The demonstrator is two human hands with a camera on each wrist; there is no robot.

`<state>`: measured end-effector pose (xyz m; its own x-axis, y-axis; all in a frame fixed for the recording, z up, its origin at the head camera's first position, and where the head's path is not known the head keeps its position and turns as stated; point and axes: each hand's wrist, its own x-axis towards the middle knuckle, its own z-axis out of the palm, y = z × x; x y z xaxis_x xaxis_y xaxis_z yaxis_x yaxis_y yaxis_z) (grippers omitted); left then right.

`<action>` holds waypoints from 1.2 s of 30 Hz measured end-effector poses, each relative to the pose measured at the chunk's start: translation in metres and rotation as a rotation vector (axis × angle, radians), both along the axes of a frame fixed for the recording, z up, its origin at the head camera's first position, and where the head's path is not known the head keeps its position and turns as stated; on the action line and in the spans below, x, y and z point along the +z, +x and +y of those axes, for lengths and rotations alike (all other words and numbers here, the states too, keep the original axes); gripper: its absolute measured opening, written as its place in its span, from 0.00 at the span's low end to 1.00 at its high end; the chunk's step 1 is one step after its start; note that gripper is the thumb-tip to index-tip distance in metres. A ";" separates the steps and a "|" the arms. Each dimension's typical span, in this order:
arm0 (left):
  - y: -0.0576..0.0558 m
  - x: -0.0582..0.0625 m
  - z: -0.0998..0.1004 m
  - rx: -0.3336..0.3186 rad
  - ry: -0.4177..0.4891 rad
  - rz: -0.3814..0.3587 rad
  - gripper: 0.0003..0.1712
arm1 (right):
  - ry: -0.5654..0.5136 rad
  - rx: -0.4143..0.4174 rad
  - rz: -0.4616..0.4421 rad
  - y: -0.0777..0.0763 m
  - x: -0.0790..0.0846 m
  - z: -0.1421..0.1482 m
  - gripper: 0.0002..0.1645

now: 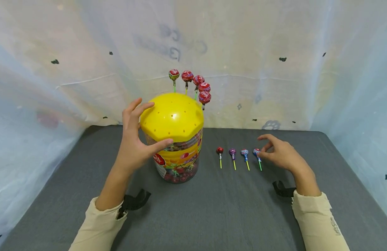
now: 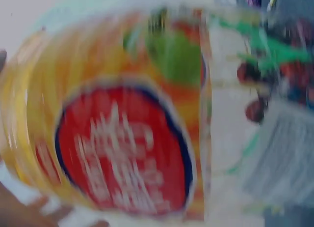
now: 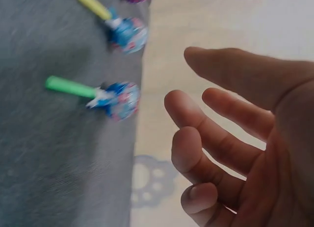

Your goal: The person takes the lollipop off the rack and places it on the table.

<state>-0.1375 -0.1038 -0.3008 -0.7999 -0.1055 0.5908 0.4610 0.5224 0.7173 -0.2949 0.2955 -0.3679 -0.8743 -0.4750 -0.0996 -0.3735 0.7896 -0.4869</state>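
Note:
A clear candy jar (image 1: 177, 157) with a yellow domed lid (image 1: 177, 115) stands on the table. My left hand (image 1: 135, 134) is spread at the lid's left side, its thumb across the front and fingertips at the upper rim. In the left wrist view the jar's orange label (image 2: 122, 148) looms close and blurred. My right hand (image 1: 279, 153) hovers at the rightmost lollipop (image 1: 257, 156), blue-wrapped on a green stick. The right wrist view shows a gap between that lollipop (image 3: 117, 99) and the loosely bent fingers (image 3: 186, 148); nothing is in the hand.
Several red-wrapped lollipops (image 1: 187, 76) stand at the lid's back and right edge; small holes dot the dome. Left of the rightmost lollipop lie a blue (image 1: 245, 154), a purple (image 1: 232, 153) and a red lollipop (image 1: 220, 151), in a row on the grey table (image 1: 231, 216). A pale sheet hangs behind.

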 end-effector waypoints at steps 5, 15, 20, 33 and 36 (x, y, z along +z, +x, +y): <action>0.004 0.002 0.013 0.073 0.064 -0.134 0.52 | -0.010 0.010 0.053 0.008 0.009 -0.005 0.34; -0.006 -0.009 -0.010 -0.089 0.154 -0.110 0.52 | -0.026 0.043 0.098 0.020 0.022 -0.014 0.33; -0.006 -0.009 -0.016 -0.177 0.183 -0.114 0.53 | -0.035 0.054 0.130 0.024 0.027 -0.018 0.33; 0.022 0.018 0.018 0.151 -0.049 -0.058 0.48 | -0.045 0.067 0.153 0.033 0.037 -0.023 0.33; 0.021 0.015 0.027 0.203 -0.076 -0.054 0.48 | -0.042 0.077 0.155 0.034 0.038 -0.025 0.34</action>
